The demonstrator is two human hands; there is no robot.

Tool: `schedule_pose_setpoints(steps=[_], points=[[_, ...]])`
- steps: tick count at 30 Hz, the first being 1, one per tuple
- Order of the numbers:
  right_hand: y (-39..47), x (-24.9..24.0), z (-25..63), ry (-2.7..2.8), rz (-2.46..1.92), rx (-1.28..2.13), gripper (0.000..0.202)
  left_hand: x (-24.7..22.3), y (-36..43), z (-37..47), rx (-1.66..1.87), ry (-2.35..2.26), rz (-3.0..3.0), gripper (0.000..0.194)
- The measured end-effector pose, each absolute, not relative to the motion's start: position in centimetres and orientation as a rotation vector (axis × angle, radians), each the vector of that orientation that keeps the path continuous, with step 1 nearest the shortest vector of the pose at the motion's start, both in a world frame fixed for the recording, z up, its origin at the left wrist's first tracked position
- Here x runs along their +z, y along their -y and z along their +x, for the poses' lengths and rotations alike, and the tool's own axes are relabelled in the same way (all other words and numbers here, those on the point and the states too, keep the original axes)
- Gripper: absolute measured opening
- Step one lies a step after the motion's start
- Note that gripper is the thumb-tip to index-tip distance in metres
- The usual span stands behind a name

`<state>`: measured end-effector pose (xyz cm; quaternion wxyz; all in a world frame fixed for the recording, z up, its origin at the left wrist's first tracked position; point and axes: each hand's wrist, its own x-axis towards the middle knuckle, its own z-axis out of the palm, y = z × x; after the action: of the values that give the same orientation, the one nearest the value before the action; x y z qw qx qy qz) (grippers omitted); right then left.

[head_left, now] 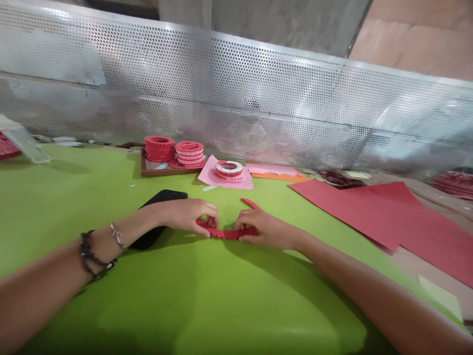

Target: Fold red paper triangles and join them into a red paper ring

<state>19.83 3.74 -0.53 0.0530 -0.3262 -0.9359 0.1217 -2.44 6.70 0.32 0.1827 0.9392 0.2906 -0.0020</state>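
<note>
Over the green tabletop (221, 305), a red notched strip (226, 235) bridges the left hand (187, 215) and the right hand (269, 230), thumb and fingers of each pinching it (a red end, perhaps its own, shows beyond the right hand). The step underway looks like curving the strip; the next move seems to call for a light, even grip.
</note>
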Motion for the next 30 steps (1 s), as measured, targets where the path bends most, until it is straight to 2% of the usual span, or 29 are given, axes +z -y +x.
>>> schedule_pose_setpoints(steps=[30], points=[[-3.65, -0.1, 20.14, 2.9, -0.996, 0.341, 0.009, 0.44, -7.19, -3.12, -0.085, -0.825, 2.695, 0.02]])
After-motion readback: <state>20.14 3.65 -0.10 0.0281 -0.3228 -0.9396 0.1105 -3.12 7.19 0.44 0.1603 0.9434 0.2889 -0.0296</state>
